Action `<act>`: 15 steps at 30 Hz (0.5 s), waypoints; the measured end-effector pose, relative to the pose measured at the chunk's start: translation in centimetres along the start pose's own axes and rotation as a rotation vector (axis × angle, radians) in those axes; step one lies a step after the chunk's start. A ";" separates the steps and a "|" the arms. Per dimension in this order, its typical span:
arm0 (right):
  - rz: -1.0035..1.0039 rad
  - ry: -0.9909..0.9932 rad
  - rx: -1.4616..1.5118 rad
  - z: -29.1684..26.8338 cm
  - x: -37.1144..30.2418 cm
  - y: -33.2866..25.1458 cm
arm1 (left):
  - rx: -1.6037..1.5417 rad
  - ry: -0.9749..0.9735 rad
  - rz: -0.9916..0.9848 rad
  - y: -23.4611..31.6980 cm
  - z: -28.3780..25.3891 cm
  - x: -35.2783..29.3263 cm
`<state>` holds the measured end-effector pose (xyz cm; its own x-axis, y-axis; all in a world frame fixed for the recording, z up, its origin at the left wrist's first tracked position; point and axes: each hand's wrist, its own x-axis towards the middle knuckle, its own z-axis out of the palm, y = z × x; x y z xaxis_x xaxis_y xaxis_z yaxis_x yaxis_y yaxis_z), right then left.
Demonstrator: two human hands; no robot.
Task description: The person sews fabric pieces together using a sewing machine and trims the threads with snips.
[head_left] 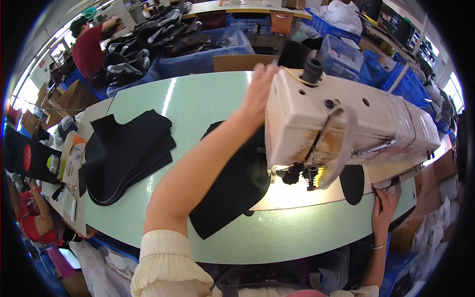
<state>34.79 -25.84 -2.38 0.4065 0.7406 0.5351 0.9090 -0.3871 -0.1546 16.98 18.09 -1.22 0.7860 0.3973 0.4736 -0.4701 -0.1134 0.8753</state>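
Note:
A white sewing machine (356, 119) stands on the pale green table, its lamp lighting the bed below the needle area. My left hand (261, 91) reaches up against the far left end of the machine head; its fingertips are partly hidden there. Under my left forearm lies a black cut fabric piece (230, 185), reaching toward the needle. Another rounded black piece (352, 184) lies on the bed to the right. Beside the machine's right base, my right hand (386, 202) is closed near the table edge, with a thin dark thing at its fingers that I cannot make out.
A stack of black fabric pieces (128, 153) rests on the left of the green table (208, 91). Blue bins (205, 54) full of dark pieces stand beyond it. A person in a dark red shirt (89, 52) works at the far left; another person (32, 218) is nearer.

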 end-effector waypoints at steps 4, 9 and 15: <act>0.029 0.009 0.027 0.1 0.2 -0.5 | 0.968 0.123 0.287 5.9 -1.3 -3.5; 0.026 0.072 0.052 0.3 0.2 -0.3 | 1.909 0.032 0.510 9.8 -1.4 -8.6; 0.059 0.108 0.079 0.5 -0.5 0.5 | 1.724 0.103 0.178 11.9 3.7 -12.4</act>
<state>35.07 -26.16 -3.15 0.4513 0.6528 0.6085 0.8898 -0.3812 -0.2509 3.18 8.45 3.67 0.7173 0.3169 0.6205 0.4460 -0.8931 -0.0594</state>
